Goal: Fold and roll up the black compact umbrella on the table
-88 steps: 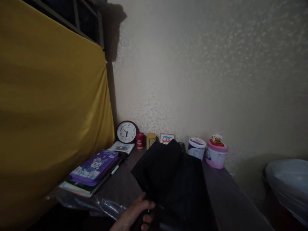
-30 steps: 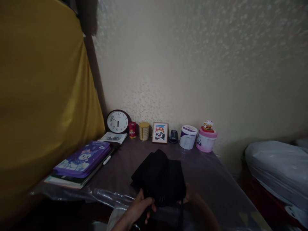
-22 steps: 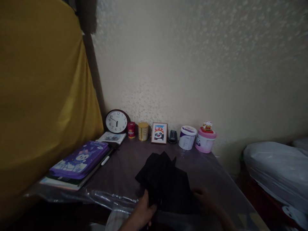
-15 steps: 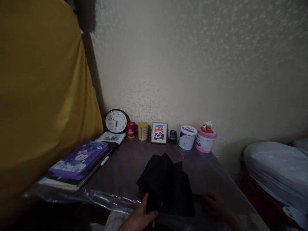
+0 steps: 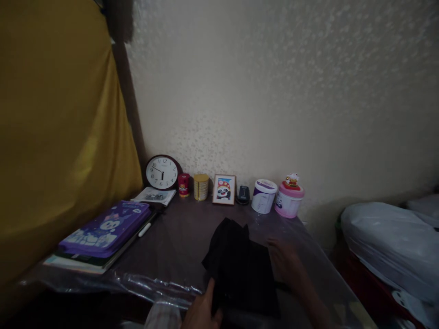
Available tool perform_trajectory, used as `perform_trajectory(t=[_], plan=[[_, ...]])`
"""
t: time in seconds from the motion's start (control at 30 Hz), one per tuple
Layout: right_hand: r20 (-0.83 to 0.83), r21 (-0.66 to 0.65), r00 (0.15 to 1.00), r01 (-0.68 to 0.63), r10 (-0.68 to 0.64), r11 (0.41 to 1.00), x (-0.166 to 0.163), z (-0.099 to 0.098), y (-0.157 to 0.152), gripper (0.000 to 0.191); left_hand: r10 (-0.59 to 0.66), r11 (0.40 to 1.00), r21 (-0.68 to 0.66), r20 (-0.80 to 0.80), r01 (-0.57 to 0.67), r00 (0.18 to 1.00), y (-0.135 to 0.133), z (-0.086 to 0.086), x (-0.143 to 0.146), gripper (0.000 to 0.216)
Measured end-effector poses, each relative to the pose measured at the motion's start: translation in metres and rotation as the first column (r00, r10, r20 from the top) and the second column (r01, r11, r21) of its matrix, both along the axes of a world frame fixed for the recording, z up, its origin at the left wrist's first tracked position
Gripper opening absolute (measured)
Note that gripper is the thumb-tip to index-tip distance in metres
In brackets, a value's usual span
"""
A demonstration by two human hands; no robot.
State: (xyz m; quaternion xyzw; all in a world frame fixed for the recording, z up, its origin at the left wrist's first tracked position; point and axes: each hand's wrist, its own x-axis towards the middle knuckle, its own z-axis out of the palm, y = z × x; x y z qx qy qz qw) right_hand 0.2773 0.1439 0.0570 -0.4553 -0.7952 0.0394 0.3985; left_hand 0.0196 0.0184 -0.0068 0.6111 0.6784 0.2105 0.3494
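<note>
A bundle of loose black cloth in pointed, overlapping folds, which looks like a folding umbrella [image 5: 240, 269], is at the front of the table. At its lower left my left hand [image 5: 202, 308] is closed on it, the thumb and fingers partly hidden by the dark cloth. My right hand [image 5: 286, 262] is at the cloth's right edge, fingertips close to its upper right corner. That hand is dim and blurred, so I cannot tell whether it grips the cloth. A short dark strap [image 5: 283, 287] sticks out on the right, below that hand.
Along the wall stand a clock [image 5: 162, 172], a red tin [image 5: 184, 185], a yellow-lidded can [image 5: 200, 187], a framed panda picture [image 5: 224, 189], a small dark device [image 5: 243, 195], a white tub [image 5: 264, 196] and a pink-lidded tub [image 5: 289, 201]. A purple case [image 5: 106, 230] lies on books at left.
My right hand has moved up from the strap to the cloth's upper right edge. The cloth's right side now lies flatter. My left hand keeps its hold; the view has shifted slightly.
</note>
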Motion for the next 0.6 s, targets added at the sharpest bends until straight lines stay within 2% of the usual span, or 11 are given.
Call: perform_trajectory(t=[0.13,0.27,0.43,0.6], plan=[[0.065,0.108,0.976,-0.214,0.208,0.971,-0.048,0.02,-0.007,0.033,-0.038,0.999,-0.028,-0.104,0.036,0.994,-0.004,0.013,0.004,0.075],[0.094,0.174,0.948,-0.317,0.304,0.932,-0.076,0.032,-0.007,0.045,-0.081,0.996,-0.044,-0.184,0.074,0.98,-0.005,0.023,0.006,0.079],[0.259,0.027,0.918,-0.318,0.3,0.948,-0.085,0.04,-0.007,0.045,-0.123,0.992,-0.021,-0.193,0.121,0.973,-0.007,0.033,0.007,0.082],[0.243,0.056,0.943,-0.247,0.227,0.967,-0.065,0.036,-0.009,0.042,-0.092,0.996,-0.026,-0.196,0.088,0.976,-0.01,0.031,0.007,0.083]])
